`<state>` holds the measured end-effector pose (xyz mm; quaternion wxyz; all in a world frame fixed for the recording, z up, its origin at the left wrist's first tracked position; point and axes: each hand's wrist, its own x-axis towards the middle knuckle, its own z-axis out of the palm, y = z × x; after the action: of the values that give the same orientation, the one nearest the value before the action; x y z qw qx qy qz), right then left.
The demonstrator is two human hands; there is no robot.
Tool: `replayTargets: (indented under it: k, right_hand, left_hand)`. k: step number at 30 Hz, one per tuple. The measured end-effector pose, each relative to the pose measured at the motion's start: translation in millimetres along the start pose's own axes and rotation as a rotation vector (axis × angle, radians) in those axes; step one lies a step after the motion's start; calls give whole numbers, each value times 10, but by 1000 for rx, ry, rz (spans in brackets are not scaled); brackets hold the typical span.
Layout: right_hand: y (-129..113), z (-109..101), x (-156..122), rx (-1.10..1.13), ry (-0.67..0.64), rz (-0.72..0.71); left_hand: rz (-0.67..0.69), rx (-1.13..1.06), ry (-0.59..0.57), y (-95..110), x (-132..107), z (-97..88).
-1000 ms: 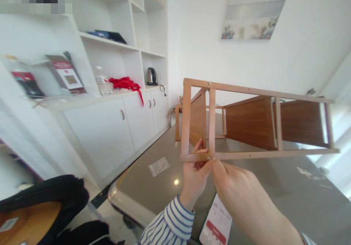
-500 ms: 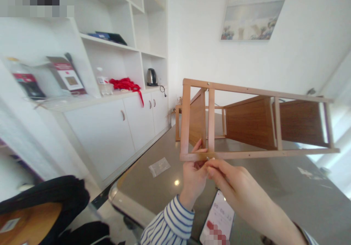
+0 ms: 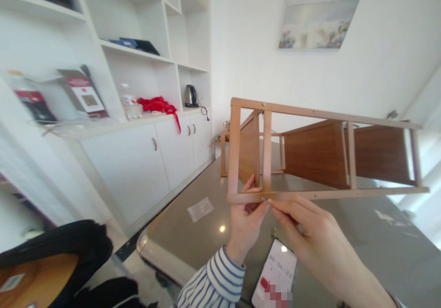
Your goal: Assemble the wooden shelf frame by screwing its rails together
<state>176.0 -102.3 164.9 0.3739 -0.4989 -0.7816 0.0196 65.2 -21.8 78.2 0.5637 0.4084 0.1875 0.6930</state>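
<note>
My right hand point(image 3: 310, 227) has shifted outward since half a second ago. Left hand point(image 3: 245, 223) pinches the long, brown, rectangular wooden frame point(image 3: 351, 156) by its lower rail point(image 3: 344, 193), extending rightward. Small silvery metal fastener point(image 3: 264, 199) sits between my hands; can't tell if right fingertips point(image 3: 277, 203) pinch it. Slanted pressure could make it slip.

cam: head-worn, sole view | faces fwd + down over tabletop point(image 3: 210, 241) | nr: L hand point(image 3: 245, 225), R hand point(image 3: 312, 234), lower ctr | mid: wooden frame point(image 3: 234, 151), ctr-R | far: shelf unit point(image 3: 127, 161), L; wall pic point(image 3: 317, 23), upper R
</note>
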Motion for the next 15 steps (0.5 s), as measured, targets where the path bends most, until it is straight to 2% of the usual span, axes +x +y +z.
replayTargets:
  k: [3, 8, 11, 15]
  right_hand:
    - [-38, 66, -12, 138, 28, 124]
    - [-47, 226, -40, 592, 46, 360]
    - [-45, 269, -52, 780, 40, 442]
    - [-33, 259, -69, 885, -14, 475]
  left_hand:
    - [-16, -25, -1, -2, -3, 3]
    - [-38, -9, 9, 20, -10, 12]
    - [-29, 15, 18, -9, -9, -10]
    - [-23, 4, 3, -54, -4, -42]
